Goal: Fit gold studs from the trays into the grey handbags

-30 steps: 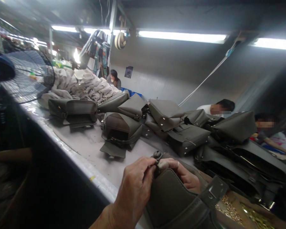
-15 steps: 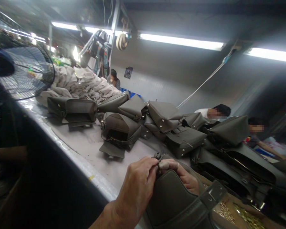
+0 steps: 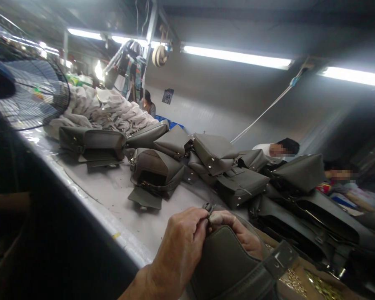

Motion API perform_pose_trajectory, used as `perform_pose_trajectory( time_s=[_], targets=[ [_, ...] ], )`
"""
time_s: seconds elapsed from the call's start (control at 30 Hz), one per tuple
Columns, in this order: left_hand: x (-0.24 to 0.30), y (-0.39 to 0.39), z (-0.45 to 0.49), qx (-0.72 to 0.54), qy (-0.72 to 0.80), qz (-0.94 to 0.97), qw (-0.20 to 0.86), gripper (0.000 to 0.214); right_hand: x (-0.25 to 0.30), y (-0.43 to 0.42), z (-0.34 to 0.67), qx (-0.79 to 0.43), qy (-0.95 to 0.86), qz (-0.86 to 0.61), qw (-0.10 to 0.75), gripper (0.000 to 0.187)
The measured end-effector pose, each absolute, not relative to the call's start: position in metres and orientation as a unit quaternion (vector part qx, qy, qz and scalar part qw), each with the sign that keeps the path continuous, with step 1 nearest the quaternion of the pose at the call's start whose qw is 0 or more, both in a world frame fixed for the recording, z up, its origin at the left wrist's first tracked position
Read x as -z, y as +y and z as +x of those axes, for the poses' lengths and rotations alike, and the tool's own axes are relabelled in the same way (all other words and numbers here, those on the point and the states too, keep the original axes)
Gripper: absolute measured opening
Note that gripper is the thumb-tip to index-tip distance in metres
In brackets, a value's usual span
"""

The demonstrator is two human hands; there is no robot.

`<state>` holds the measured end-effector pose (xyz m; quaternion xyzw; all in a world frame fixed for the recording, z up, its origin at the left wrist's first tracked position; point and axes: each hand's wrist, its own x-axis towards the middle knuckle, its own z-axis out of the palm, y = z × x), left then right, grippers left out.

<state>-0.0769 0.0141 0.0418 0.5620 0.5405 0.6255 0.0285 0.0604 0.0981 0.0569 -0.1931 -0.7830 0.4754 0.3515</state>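
A dark grey-green handbag [image 3: 220,258] is close in front of me at the bottom of the view, with a strap and metal fittings on its near side. My left hand [image 3: 181,241] pinches at the bag's upper edge, by a small dark strap end or fitting [image 3: 208,206]. My right hand [image 3: 240,231] reaches over from behind the front panel, its thumb and fingers closed at that same spot, meeting the left fingertips. A pale covering shows on one right fingertip. Whatever small part lies between the fingertips is hidden.
Several similar bags [image 3: 153,171] lie across the table [image 3: 104,196], some with flaps open. Trays of small metal fittings [image 3: 292,281] stand at lower right. A fan [image 3: 34,91] and a heap of pale cloth-like pieces [image 3: 106,106] are at left. Co-workers [image 3: 276,149] sit beyond the table.
Both hands keep their pinch at the bag's edge, shifted very slightly. The whole view has moved a little, and the co-worker at far right has changed posture.
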Motion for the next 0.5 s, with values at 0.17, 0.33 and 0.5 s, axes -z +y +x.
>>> perform_pose_trajectory(
  time_s=[0.17, 0.33, 0.5],
  targets=[
    [-0.039, 0.019, -0.074, -0.622, 0.531, 0.576, 0.012, 0.02, -0.052, 0.091, 0.048, -0.556, -0.676, -0.278, 0.397, 0.027],
    [-0.034, 0.021, -0.072, -0.622, 0.526, 0.579, -0.035, 0.021, -0.05, 0.09, 0.036, -0.51, -0.655, -0.342, 0.441, 0.03],
    [-0.032, 0.019, -0.071, -0.598, 0.557, 0.576, -0.023, 0.036, -0.05, 0.092, 0.042, -0.479, -0.693, -0.345, 0.414, 0.032]
  ],
)
